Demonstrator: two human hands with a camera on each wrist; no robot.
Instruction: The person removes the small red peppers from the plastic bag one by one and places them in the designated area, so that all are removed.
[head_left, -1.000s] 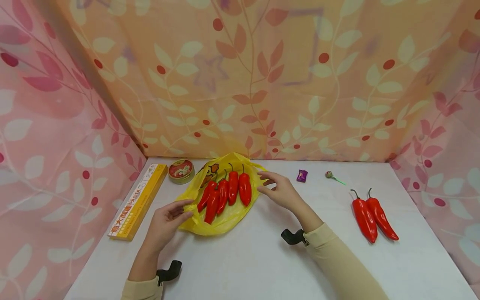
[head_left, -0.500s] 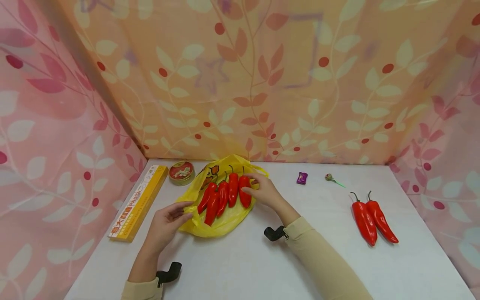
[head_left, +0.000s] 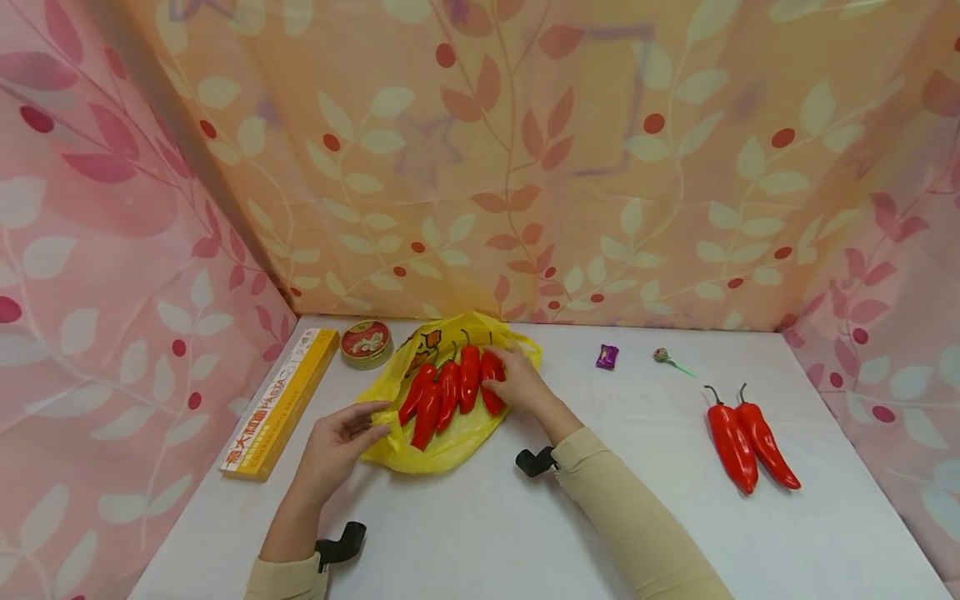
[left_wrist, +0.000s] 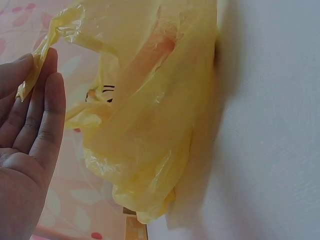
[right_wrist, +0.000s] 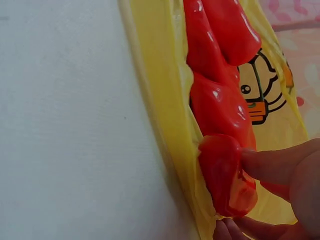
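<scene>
A yellow plastic bag (head_left: pixel 450 437) lies flat on the white table (head_left: pixel 525 533) with several red peppers (head_left: pixel 448 390) side by side on top of it. My right hand (head_left: pixel 504 379) pinches the rightmost pepper (head_left: pixel 491 385). In the right wrist view its fingers (right_wrist: pixel 280 167) close on the glossy pepper (right_wrist: pixel 225 170) at the yellow bag's (right_wrist: pixel 160 100) edge. My left hand (head_left: pixel 367 423) rests at the bag's left edge. In the left wrist view its fingers (left_wrist: pixel 45 105) are straight and touch a fold of the bag (left_wrist: pixel 145 130).
Two more red peppers (head_left: pixel 750 437) lie at the right of the table. A purple candy (head_left: pixel 607 356) and a lollipop (head_left: pixel 663 357) sit near the back. A round tin (head_left: pixel 366 342) and a long yellow box (head_left: pixel 281 404) lie at the left. Patterned cloth walls enclose three sides.
My right hand has moved left from beside the bag onto the rightmost pepper and closed its fingers on it. The left hand has stayed at the bag's edge.
</scene>
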